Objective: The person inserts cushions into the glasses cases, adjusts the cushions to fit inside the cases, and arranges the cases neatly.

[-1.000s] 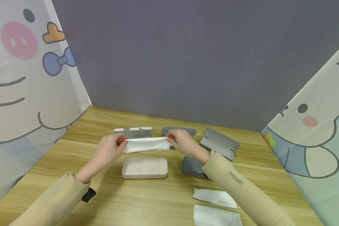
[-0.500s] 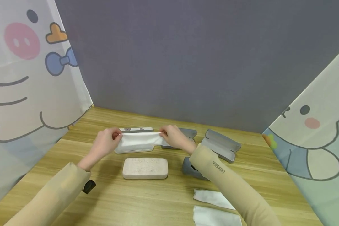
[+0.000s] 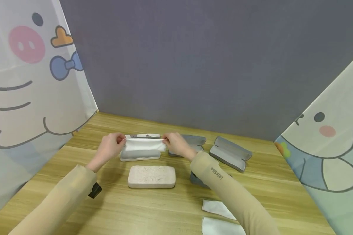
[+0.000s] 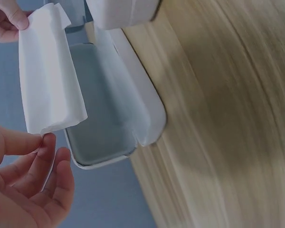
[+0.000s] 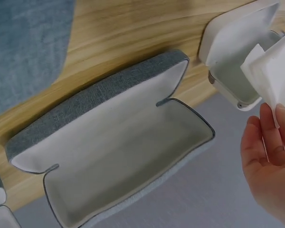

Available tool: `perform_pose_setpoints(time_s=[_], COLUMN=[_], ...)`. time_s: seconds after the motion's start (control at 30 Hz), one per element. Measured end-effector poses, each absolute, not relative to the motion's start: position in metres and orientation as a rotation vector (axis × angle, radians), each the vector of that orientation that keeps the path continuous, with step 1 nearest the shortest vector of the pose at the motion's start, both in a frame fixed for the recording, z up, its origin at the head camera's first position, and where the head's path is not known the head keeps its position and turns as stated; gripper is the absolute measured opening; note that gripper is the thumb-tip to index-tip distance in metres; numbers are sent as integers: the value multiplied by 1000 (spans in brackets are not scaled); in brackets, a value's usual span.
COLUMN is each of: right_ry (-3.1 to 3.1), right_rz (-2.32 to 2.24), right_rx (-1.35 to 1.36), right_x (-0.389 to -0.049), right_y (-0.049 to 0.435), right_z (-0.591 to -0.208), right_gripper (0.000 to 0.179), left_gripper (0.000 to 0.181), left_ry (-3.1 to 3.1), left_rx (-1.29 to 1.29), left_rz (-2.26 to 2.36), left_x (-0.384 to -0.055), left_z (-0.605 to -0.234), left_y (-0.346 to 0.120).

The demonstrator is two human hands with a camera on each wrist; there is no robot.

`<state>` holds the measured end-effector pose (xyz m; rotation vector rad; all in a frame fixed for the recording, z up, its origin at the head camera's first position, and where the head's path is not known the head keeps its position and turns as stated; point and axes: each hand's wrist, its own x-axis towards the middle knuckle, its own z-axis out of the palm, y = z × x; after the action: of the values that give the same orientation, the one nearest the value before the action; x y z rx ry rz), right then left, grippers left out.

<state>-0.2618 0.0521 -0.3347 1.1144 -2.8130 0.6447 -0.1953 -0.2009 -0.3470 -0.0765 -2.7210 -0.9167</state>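
A folded white cloth [image 3: 144, 144] is stretched between both hands above an open white glasses case [image 3: 139, 156] at the back left. My left hand [image 3: 108, 148] pinches one corner between thumb and fingers, and my right hand [image 3: 177, 144] pinches the other end. In the left wrist view the cloth [image 4: 50, 71] hangs beside the grey-lined hollow of the case [image 4: 102, 137]. Nearest my right hand on its other side stands an open blue-grey glasses case [image 5: 118, 137], seen large in the right wrist view.
A closed beige case [image 3: 151, 177] lies in front of the open ones. A dark grey case [image 3: 197, 181] is partly hidden by the right sleeve. Another open grey case [image 3: 230, 154] stands to the right. Two white cloths [image 3: 216, 208] lie at the front right. A grey wall panel [image 3: 188, 65] closes off the back.
Both hands have carried the cloth to the left, so it now hangs over the open white case. The right hand has come a little closer to the left one.
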Motion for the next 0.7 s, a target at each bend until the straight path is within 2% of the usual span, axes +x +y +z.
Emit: perform_pose_setpoints(time_s=[0.7], right_ry=[-2911], right_rz=[524], right_rx=[1025], right_x=[-274], right_y=[29], right_z=[-367], right_gripper=[19], left_gripper=[16], left_ry=[-2785], left_rx=[-33], left_rz=[-951], left_x=[-202], left_z=[-371], left_y=[-215])
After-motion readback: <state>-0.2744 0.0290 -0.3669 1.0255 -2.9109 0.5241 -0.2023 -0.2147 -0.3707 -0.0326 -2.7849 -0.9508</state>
